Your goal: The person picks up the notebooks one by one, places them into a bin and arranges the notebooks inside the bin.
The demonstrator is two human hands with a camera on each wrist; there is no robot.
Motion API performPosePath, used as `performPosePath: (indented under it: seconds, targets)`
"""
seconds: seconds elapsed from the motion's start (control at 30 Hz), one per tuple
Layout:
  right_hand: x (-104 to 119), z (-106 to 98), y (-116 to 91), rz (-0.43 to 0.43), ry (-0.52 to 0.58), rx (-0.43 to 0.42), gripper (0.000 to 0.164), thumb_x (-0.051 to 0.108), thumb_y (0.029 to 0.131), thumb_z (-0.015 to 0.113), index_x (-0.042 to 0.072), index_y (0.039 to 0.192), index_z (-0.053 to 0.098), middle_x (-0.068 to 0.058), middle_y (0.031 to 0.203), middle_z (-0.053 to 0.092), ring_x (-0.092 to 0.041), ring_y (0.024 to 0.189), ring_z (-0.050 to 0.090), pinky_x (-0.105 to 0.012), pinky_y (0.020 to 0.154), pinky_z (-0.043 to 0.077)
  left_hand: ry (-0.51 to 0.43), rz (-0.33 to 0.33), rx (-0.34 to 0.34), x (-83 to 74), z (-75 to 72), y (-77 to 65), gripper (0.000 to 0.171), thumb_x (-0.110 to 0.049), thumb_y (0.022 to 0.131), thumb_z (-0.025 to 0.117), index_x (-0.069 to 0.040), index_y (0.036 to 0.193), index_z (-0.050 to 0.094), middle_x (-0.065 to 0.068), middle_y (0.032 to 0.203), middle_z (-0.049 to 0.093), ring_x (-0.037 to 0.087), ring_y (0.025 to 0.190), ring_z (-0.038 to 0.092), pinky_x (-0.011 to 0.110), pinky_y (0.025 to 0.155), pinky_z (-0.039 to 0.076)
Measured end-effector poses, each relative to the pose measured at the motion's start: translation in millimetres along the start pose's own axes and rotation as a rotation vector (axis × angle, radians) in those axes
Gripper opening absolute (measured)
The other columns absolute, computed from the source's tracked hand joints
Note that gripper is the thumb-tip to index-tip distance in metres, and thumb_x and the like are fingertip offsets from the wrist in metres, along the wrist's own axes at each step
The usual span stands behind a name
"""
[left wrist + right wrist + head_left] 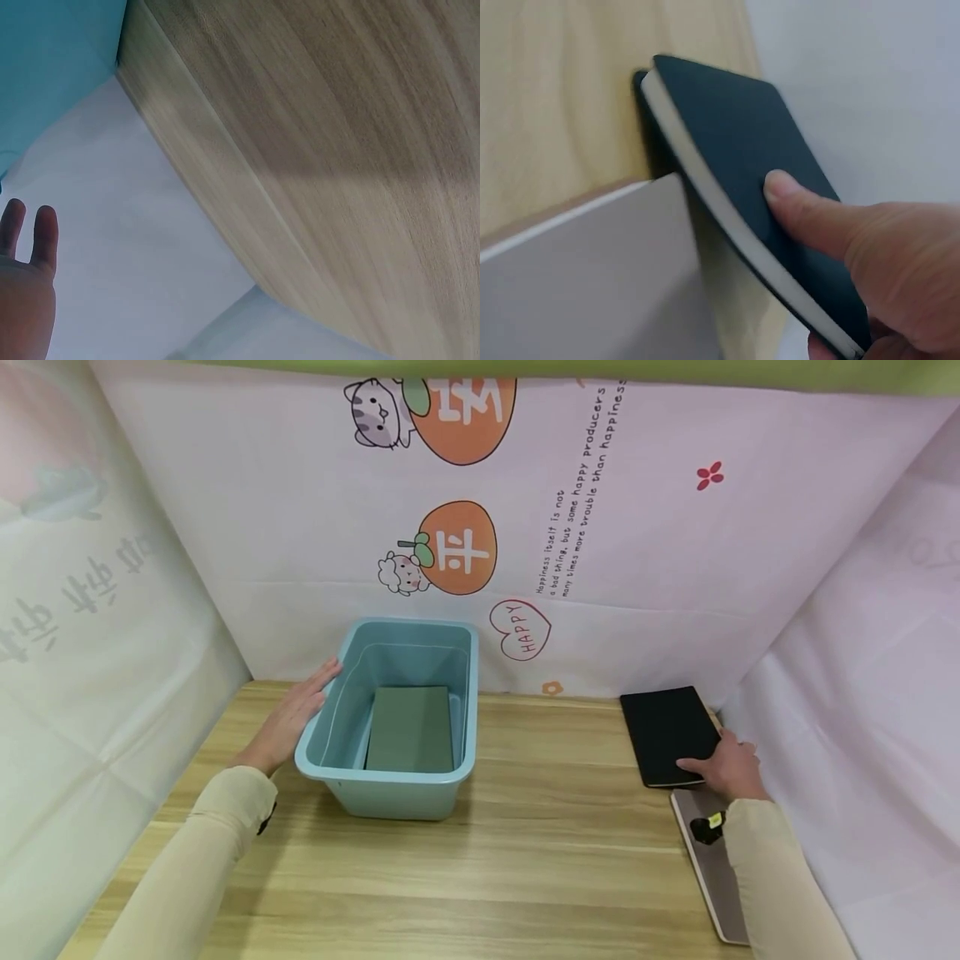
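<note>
My right hand [729,766] grips a black-covered notebook [670,735] by its right edge, thumb on the cover and fingers underneath. In the right wrist view the notebook [739,142] is tilted, its white page edges showing. My left hand [292,714] rests its straight fingers against the left rim of a light blue plastic bin [405,797]. Inside the bin lies a grey-green book or box [411,727]. Two of the left hand's fingers [45,236] show at the edge of the left wrist view, beside the blue bin wall [52,67].
A second, greyish-brown notebook [708,877] with pale edges lies on the wooden table [555,860] at the right, partly under my right forearm. White printed cloth [637,527] hangs behind the table and along both sides.
</note>
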State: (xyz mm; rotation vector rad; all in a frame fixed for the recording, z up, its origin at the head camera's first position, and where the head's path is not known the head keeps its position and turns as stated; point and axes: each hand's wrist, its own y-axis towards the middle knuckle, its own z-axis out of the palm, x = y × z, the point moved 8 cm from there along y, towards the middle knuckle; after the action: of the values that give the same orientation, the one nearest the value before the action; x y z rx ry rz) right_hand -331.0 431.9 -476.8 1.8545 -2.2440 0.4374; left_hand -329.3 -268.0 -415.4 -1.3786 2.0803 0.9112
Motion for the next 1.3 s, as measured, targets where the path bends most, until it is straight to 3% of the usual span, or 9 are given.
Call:
performPosePath:
  seconds: [0.17,0.47,0.77,0.97,1.3]
  targets:
    - [7,-6,1,-0.044,-0.038,-0.010,0.106,0.041,0.087,0.076,-0.028,0.147,0.021,-0.053,0.135,0.039,-0.067,0.122,0.043,-0.073,0.103,0.037,0.006,0.002,0.001,0.6,-0.1,-0.7,0.050,-0.039,0.112,0.028,-0.035,0.162,0.026,-0.005,0.173,0.015,0.032,0.161,0.011,0.069,0.123,0.007]
    - [14,-13,1,-0.039,0.080,-0.019,0.089,0.026,0.095,0.067,-0.020,0.152,0.018,-0.051,0.145,0.031,-0.067,0.130,0.035,-0.071,0.107,0.036,-0.002,0.013,-0.004,3.2,-0.9,-0.8,0.050,-0.037,0.112,0.029,-0.035,0.162,0.027,-0.005,0.173,0.016,0.032,0.161,0.011,0.070,0.123,0.008]
    - [18,-19,-3,-0.040,0.092,0.027,0.073,0.023,0.104,0.051,-0.024,0.150,0.019,-0.051,0.144,0.032,-0.067,0.129,0.036,-0.071,0.106,0.038,0.058,0.031,-0.007,3.6,-3.3,2.9,0.049,-0.036,0.112,0.032,-0.033,0.161,0.032,-0.005,0.173,0.019,0.034,0.160,0.016,0.069,0.123,0.012]
    - [18,-21,-7,-0.016,0.178,0.016,0.068,0.021,0.104,0.046,-0.024,0.149,0.022,-0.050,0.145,0.033,-0.065,0.129,0.038,-0.069,0.105,0.040,0.114,0.037,-0.013,-0.8,-6.8,3.5,0.048,-0.035,0.112,0.035,-0.031,0.160,0.035,-0.001,0.172,0.024,0.039,0.156,0.021,0.069,0.121,0.016]
    - [25,-16,-19,0.052,0.347,0.085,0.070,0.023,0.107,0.039,-0.019,0.154,0.009,-0.048,0.152,0.023,-0.062,0.136,0.032,-0.067,0.106,0.040,0.154,0.005,0.007,1.3,-13.8,5.4,0.048,-0.042,0.111,0.037,-0.038,0.159,0.035,-0.007,0.171,0.025,0.037,0.153,0.026,0.069,0.118,0.021]
